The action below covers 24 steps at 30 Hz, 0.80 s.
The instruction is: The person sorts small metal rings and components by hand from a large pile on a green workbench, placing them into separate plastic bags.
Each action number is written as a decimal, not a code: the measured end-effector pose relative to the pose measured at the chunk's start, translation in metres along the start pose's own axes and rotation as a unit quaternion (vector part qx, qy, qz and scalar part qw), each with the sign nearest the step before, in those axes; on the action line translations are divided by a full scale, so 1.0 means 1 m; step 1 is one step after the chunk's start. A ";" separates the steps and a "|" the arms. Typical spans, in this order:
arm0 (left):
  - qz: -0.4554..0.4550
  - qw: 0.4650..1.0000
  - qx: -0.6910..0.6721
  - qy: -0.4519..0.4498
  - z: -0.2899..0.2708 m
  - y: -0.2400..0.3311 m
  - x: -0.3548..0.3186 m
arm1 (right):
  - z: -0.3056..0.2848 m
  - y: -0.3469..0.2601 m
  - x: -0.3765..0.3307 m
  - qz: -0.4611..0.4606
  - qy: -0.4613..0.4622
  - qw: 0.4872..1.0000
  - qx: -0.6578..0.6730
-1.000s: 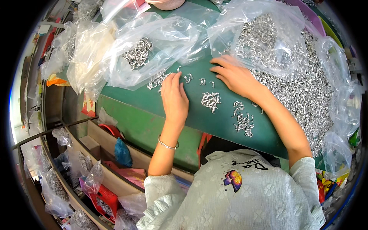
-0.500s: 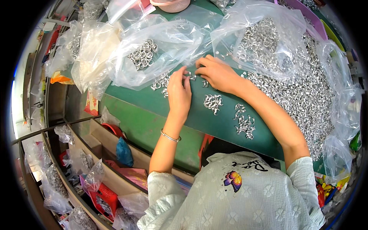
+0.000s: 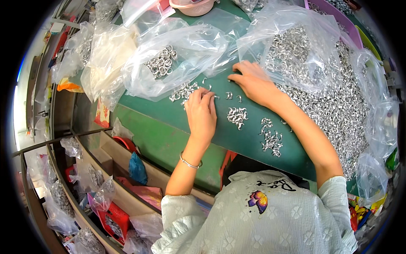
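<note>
Curved metal pieces beside curled left hand; right hand palm-down, half-spread; both grips unclear

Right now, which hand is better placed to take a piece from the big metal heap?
Probably the right hand: it is nearer the metal heap, with its forearm running alongside. The left hand is farther off, beside the small loose pile.

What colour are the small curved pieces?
The small curved metal pieces are silver, clearest in the head view.
</note>
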<state>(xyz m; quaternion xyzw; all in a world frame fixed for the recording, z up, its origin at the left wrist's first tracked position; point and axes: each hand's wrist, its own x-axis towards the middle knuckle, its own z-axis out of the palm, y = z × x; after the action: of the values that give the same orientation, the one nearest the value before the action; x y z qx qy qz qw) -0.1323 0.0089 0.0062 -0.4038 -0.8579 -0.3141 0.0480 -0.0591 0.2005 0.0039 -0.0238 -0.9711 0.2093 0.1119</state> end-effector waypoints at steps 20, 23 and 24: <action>0.109 0.991 -0.049 -0.052 0.018 -0.001 0.008 | -0.040 -0.005 -0.046 0.086 -0.055 0.993 0.062; 0.176 0.976 -0.079 -0.097 0.017 0.018 0.012 | -0.029 0.000 -0.044 0.060 -0.087 0.994 0.036; 0.188 0.974 -0.066 -0.105 0.021 0.017 0.012 | -0.030 -0.001 -0.046 0.053 -0.096 0.993 0.053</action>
<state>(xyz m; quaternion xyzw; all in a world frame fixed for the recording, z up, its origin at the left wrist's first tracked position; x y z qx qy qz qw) -0.1248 0.0371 0.0025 -0.5908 -0.7442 -0.3114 -0.0110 -0.0077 0.2070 0.0214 -0.0492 -0.9624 0.2671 0.0083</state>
